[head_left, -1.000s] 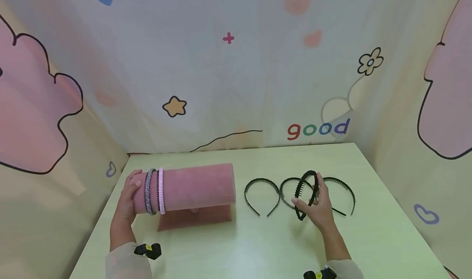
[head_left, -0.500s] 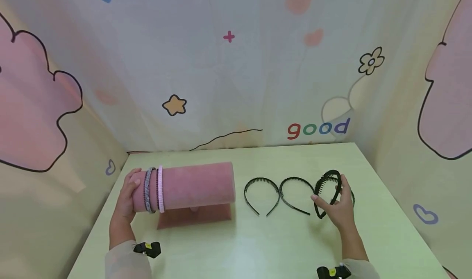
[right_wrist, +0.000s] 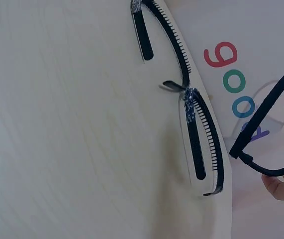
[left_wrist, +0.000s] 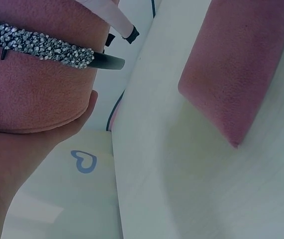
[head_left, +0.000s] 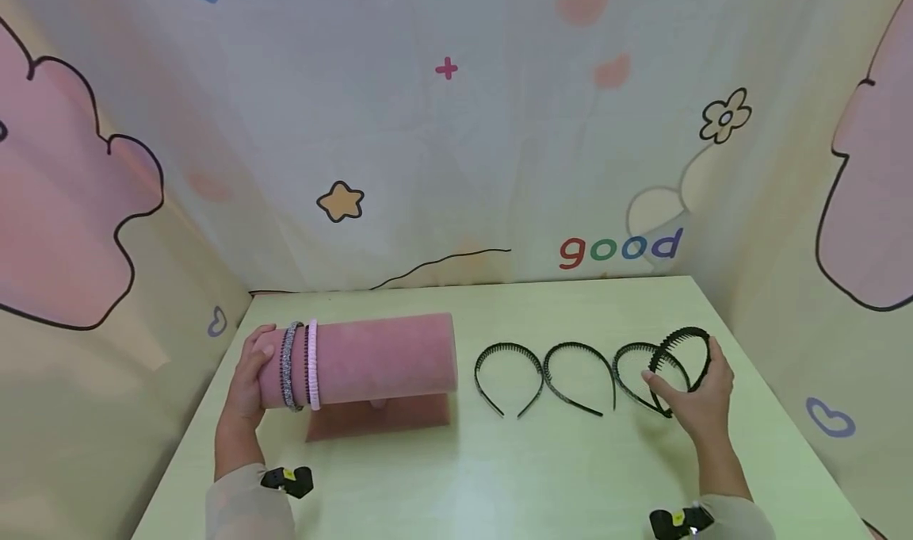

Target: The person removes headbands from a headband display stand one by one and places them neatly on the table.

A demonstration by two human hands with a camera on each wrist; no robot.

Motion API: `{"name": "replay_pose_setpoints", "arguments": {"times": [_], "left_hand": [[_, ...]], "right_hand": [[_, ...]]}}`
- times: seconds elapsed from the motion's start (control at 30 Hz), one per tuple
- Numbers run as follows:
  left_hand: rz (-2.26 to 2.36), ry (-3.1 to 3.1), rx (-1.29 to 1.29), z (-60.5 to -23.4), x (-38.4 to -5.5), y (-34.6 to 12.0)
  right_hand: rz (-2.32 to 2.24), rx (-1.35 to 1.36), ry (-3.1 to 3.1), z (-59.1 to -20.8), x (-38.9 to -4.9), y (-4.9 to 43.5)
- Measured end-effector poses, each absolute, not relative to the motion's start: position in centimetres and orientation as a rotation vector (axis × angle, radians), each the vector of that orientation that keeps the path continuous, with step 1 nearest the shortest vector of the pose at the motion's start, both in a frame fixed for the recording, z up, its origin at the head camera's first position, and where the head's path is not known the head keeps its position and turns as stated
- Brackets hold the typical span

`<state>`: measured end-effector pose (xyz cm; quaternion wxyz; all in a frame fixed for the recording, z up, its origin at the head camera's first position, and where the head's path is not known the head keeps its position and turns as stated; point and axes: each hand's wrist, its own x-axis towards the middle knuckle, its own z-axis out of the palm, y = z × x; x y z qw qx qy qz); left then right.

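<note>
My left hand point(head_left: 246, 389) grips the left end of a pink plush headband stand point(head_left: 388, 358), a thick roll above a flat base point(head_left: 378, 423). Near that hand, a grey sparkly headband point(left_wrist: 37, 42) and a pale pink headband point(head_left: 312, 365) sit round the roll. At the right, my right hand point(head_left: 704, 404) holds a black toothed headband point(head_left: 686, 331) upright between thumb and fingers. In the head view it overlaps the rightmost headband point(head_left: 633, 347) lying on the table. The right wrist view catches part of the held headband and some fingertips.
Two more dark toothed headbands lie left of the rightmost one: a middle headband point(head_left: 573, 346) and a left headband point(head_left: 509, 347). They form a row on the pale table point(head_left: 528, 476). A printed cloth point(head_left: 456, 151) hangs behind and along both sides.
My right hand has moved right with the black headband, from over the middle headband past the rightmost one, uncovering more of both. My left hand and the stand keep their place.
</note>
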<state>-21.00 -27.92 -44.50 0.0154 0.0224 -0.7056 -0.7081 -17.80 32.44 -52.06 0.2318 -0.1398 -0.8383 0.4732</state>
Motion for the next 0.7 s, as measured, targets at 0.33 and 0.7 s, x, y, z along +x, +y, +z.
{"name": "replay_pose_setpoints", "arguments": {"times": [0.33, 0.7], "left_hand": [[-2.195, -2.168, -0.009, -45.3, -21.6, -28.4], [-2.220, -2.139, 0.028, -44.7, -21.3, -28.0]], "right_hand": [[1.177, -0.552, -2.335, -51.4, -17.8, 35.6], [1.056, -0.729, -2.454, -52.2, -18.9, 38.7]]}}
